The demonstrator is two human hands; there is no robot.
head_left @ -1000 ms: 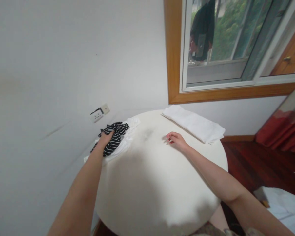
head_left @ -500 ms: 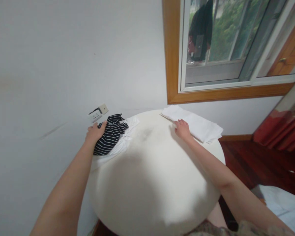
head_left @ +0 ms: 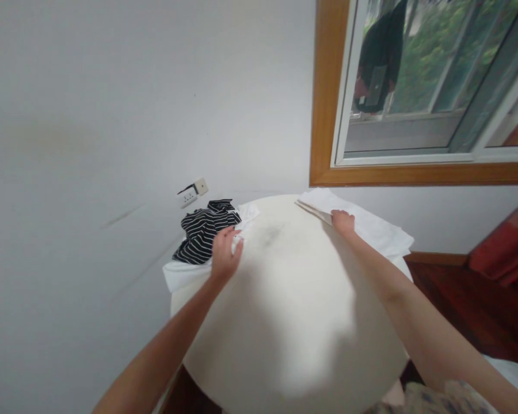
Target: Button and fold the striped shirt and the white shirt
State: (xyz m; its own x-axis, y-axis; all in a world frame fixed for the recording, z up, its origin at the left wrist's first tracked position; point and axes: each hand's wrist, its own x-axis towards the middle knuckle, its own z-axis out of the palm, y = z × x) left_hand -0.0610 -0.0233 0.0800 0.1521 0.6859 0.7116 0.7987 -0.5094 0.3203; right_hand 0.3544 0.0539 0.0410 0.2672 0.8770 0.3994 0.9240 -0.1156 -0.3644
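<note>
A round white table stands against the wall. At its far left lies a crumpled black-and-white striped garment on top of a white cloth. My left hand rests on the white cloth just right of the striped garment, its fingers curled on the fabric's edge. At the far right lies a folded white cloth. My right hand presses on the near edge of that folded cloth, fingers bent down onto it.
A wall socket sits behind the striped garment. A wood-framed window is above the table at right, with dark clothing hanging outside. Dark wooden floor and red fabric lie to the right.
My left hand left the striped garment's far side and came to the white cloth's right edge. My right hand moved from the bare tabletop onto the folded white cloth and stays there.
</note>
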